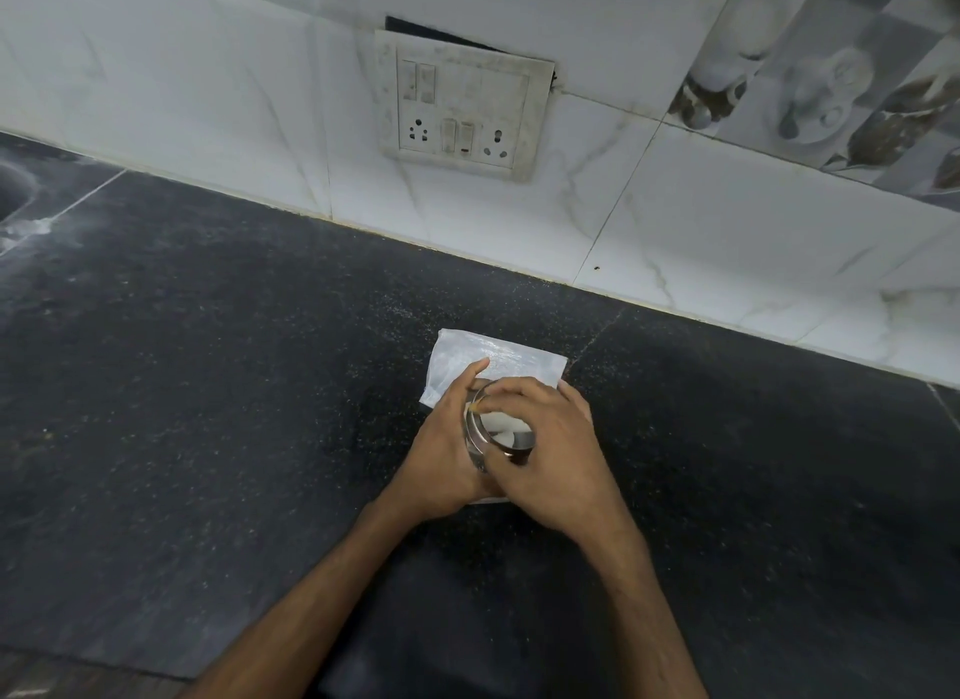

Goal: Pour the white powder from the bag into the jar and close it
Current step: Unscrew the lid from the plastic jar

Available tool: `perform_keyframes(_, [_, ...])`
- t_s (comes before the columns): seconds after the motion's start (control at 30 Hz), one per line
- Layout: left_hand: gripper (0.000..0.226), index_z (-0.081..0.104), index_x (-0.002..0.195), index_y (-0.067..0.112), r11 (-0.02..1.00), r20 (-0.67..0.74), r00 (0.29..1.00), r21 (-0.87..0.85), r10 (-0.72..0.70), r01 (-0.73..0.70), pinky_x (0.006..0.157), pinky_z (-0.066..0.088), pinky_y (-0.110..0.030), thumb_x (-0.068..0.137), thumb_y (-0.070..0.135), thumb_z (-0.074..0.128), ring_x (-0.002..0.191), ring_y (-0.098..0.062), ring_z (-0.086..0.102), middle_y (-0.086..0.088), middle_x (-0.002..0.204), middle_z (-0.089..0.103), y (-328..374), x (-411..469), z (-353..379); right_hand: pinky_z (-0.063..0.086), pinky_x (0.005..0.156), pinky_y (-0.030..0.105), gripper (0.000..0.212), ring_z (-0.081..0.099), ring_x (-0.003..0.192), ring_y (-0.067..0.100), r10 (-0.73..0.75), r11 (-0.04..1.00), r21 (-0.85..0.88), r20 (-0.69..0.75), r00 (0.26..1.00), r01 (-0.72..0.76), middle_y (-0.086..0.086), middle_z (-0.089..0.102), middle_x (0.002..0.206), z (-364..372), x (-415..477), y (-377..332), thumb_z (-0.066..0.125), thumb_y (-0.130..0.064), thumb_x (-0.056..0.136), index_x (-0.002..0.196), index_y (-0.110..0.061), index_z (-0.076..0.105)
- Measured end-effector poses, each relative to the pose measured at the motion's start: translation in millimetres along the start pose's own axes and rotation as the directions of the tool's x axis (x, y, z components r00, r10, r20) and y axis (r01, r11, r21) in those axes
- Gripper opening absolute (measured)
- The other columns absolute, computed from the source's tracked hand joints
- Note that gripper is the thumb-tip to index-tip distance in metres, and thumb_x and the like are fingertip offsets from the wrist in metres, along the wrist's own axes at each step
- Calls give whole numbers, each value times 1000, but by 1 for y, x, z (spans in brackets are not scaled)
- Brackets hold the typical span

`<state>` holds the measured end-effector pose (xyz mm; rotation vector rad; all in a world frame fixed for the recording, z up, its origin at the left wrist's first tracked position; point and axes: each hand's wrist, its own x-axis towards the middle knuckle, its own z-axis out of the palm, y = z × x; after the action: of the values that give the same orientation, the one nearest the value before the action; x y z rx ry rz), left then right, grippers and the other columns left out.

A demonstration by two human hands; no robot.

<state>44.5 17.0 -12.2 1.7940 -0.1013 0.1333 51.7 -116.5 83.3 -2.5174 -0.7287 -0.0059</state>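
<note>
A small shiny steel jar (480, 441) stands on the dark counter (208, 386) in the middle of the view. White powder (501, 424) shows inside its mouth. My left hand (447, 449) wraps the jar's left side. My right hand (550, 449) covers its top and right side, fingers curled over the rim; whether a lid lies under it is hidden. A clear plastic bag (498, 358), flat and dusted white, lies on the counter just behind the jar, partly under my fingers.
A white tiled wall (675, 220) with a switch-and-socket plate (462, 108) rises behind the counter. A sink edge (13, 191) shows at the far left. The counter's front edge runs along the bottom left.
</note>
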Motion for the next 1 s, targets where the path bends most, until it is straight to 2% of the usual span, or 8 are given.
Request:
perform_keyframes(0.07, [119, 18, 153, 24, 1000, 2, 1000, -11, 2, -2, 107, 45, -30, 61, 20, 93, 124, -9, 59, 15, 134, 58, -2, 0, 0, 13, 122, 47, 39, 44, 127, -6, -14, 1000, 12, 31, 999, 13, -21, 56, 132, -2, 2, -1, 71, -28, 78, 116, -35, 66])
perform_keyframes(0.2, [114, 20, 153, 26, 1000, -13, 1000, -12, -6, 6, 106, 44, -27, 64, 17, 91, 128, -7, 54, 16, 138, 54, -1, -1, 0, 29, 117, 37, 54, 44, 134, 7, 88, 995, -36, -138, 987, -93, -9, 54, 142, 10, -2, -5, 71, -48, 79, 129, -28, 60])
perform_keyframes(0.4, [116, 22, 152, 24, 1000, -14, 1000, -8, -10, 10, 109, 45, -37, 61, 17, 93, 129, -10, 56, 8, 141, 54, -2, -1, 0, 34, 115, 38, 59, 39, 138, 2, -29, 999, 25, 82, 996, 27, -13, 50, 146, -4, 4, 7, 76, -29, 76, 132, -30, 58])
perform_keyframes(0.57, [114, 25, 150, 28, 1000, -25, 1000, 12, -9, 10, 108, 46, -40, 59, 21, 92, 128, -9, 55, 15, 137, 54, 2, -2, -1, 42, 109, 34, 53, 46, 132, 2, 53, 995, 88, -83, 995, -46, -14, 53, 141, 6, -2, 7, 76, -44, 77, 126, -33, 61])
perform_keyframes(0.73, [120, 24, 151, 24, 1000, -22, 1000, 1, -21, 21, 110, 44, -42, 54, 27, 96, 132, -10, 52, 10, 144, 50, 1, -1, -1, 16, 122, 45, 55, 26, 146, 2, 3, 995, 98, 112, 994, -14, -17, 42, 152, -4, 5, 17, 74, -31, 77, 129, -38, 57])
perform_keyframes(0.83, [117, 27, 149, 27, 1000, -26, 1000, 14, -14, 14, 107, 46, -35, 55, 22, 96, 128, -7, 53, 13, 139, 53, 2, -3, -1, 40, 110, 39, 55, 49, 127, 2, 59, 992, 115, -93, 994, -48, -15, 56, 134, 2, 4, 13, 70, -55, 73, 122, -31, 63])
perform_keyframes(0.9, [116, 27, 149, 28, 1000, -26, 1000, 10, -9, 10, 106, 47, -37, 56, 20, 96, 126, -9, 57, 11, 136, 56, 2, -2, 0, 45, 104, 40, 49, 54, 118, 1, 51, 989, 143, -84, 995, -38, -15, 57, 126, 6, 3, 11, 69, -48, 72, 118, -29, 65])
perform_keyframes(1.0, [112, 28, 150, 23, 1000, -41, 999, 2, 3, -3, 111, 43, -41, 60, 21, 94, 133, -10, 51, 9, 145, 50, 1, 0, 0, 15, 121, 51, 55, 34, 142, 2, 16, 996, 85, 60, 998, -22, -20, 48, 143, 2, 6, 11, 66, -34, 70, 124, -39, 59])
